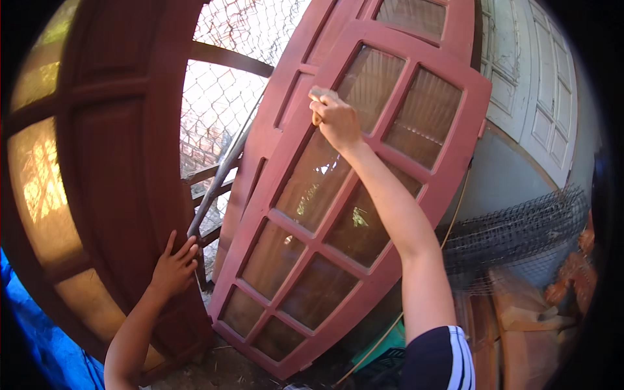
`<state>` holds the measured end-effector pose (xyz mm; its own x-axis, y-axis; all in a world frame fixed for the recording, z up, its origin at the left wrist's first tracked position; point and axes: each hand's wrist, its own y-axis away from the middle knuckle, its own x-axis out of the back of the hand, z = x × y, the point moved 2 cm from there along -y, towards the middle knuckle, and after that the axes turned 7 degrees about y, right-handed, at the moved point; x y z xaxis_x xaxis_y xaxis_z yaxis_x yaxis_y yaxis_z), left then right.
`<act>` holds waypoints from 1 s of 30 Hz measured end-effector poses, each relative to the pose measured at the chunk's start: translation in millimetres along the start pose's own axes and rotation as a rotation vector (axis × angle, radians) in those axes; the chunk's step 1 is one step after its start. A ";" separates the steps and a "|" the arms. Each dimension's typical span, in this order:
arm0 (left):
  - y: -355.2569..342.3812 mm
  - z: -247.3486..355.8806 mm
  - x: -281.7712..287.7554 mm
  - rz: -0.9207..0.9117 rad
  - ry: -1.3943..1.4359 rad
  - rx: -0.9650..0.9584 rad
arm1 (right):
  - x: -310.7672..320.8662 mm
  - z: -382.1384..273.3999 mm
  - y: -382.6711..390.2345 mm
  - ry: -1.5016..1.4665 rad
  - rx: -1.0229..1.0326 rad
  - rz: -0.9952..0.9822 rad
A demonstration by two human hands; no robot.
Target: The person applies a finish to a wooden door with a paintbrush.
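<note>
My right hand (336, 117) is raised and closed on a small pale pad, perhaps sandpaper (323, 95), pressed against a crossbar of a red-brown glazed door (426, 195) that leans tilted in the middle. My left hand (175, 266) lies flat, fingers spread, on the edge of a darker brown glazed door (123, 169) standing at the left.
A second red door (296, 58) leans behind the first. Chain-link fence (218, 97) and a metal bar (218, 182) show between the doors. White panelled doors (539, 78) stand at the back right, with rolled wire mesh (520, 234) and wood scraps (526, 312) below. Blue tarp (39, 331) lies lower left.
</note>
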<state>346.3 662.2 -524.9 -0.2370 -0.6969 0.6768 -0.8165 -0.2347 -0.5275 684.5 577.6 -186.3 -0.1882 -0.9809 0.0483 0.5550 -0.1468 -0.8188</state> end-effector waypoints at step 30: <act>-443.6 -131.3 539.0 -0.634 0.500 0.075 | 326.9 549.7 -202.1 -0.095 -0.891 0.360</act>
<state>511.6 479.6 141.3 0.0368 -0.0351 0.9987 -0.8413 -0.5404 0.0120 956.2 216.7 309.4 -0.0385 -0.9603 -0.2763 -0.2590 0.2766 -0.9254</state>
